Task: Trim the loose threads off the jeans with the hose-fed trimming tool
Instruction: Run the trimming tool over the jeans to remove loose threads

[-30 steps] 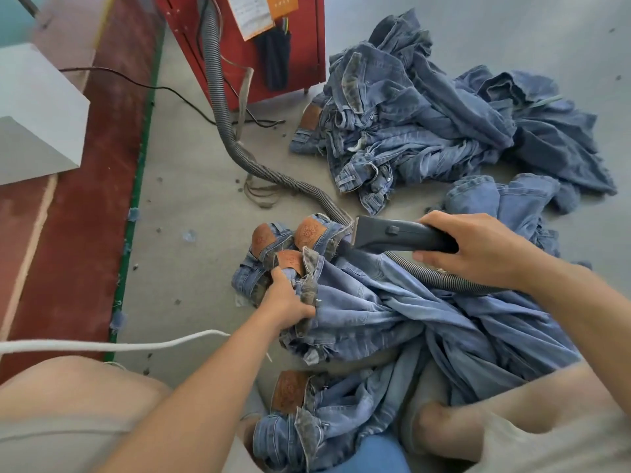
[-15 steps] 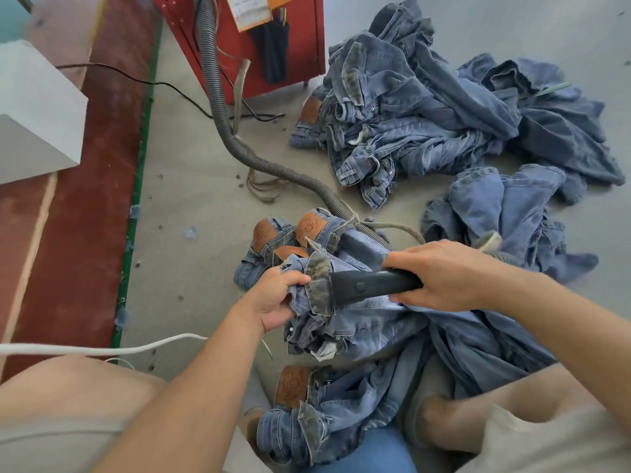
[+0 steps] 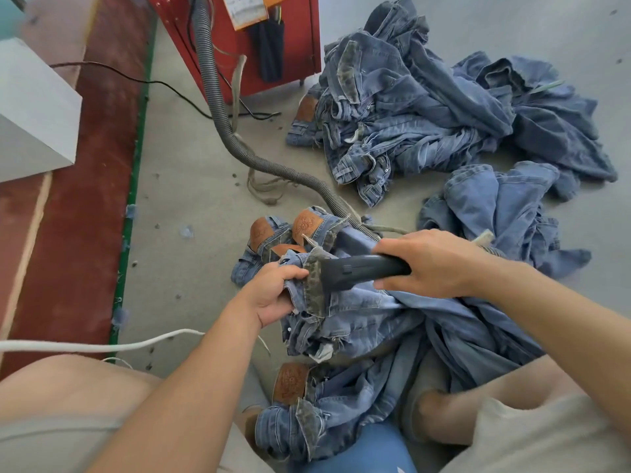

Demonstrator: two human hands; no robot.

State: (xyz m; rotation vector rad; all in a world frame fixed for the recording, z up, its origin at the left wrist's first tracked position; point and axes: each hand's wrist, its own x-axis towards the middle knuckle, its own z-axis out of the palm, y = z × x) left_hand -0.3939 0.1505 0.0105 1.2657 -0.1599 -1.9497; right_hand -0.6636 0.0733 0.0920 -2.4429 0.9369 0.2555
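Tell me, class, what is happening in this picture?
A person sits on the floor trimming jeans. The left hand bunches up the waistband of the jeans on their lap, while the right hand holds a dark trimming tool with its head against that waistband. A grey hose runs back to a red cabinet. More jeans lie in a pile beyond.

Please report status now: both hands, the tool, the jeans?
Left hand grips jeans at waistband. Right hand holds trimming tool, nose against waistband. Hose trails clear across floor; nothing blocking.
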